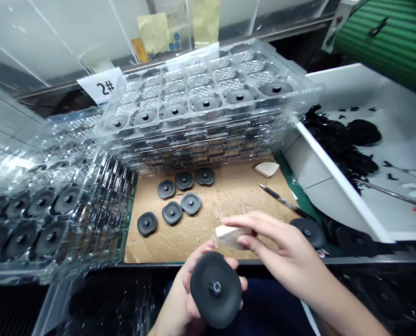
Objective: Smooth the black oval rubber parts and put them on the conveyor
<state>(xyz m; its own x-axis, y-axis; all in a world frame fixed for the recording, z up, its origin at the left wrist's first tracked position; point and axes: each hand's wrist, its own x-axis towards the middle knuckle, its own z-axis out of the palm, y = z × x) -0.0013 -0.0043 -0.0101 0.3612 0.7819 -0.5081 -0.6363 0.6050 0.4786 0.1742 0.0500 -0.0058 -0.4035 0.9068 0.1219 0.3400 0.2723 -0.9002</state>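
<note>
Pinching a pale block (229, 237) between thumb and fingers of the right grip (281, 242); cupping a black disc (217, 301) from beneath in the left grip (184, 284), with fingertips curled at the rim. Holds the disc on the near side of the front edge of the desk (148, 264), hub side up, with the slightly longer axis slanting from far left to near right. Holds the block just beyond the far rim and a little to the right, close to the left fingertips; cannot tell whether touching them. Reaches to the block from the right, nearer with the right grip. Farther out, on the cardboard (236, 191), to see: six loose discs (190, 204) to the left, a pen (281, 199) and a second pale piece (266, 169) to the right. Beyond and left, stacked transparent trays (208, 135); at right, a white bin (320, 172).
</note>
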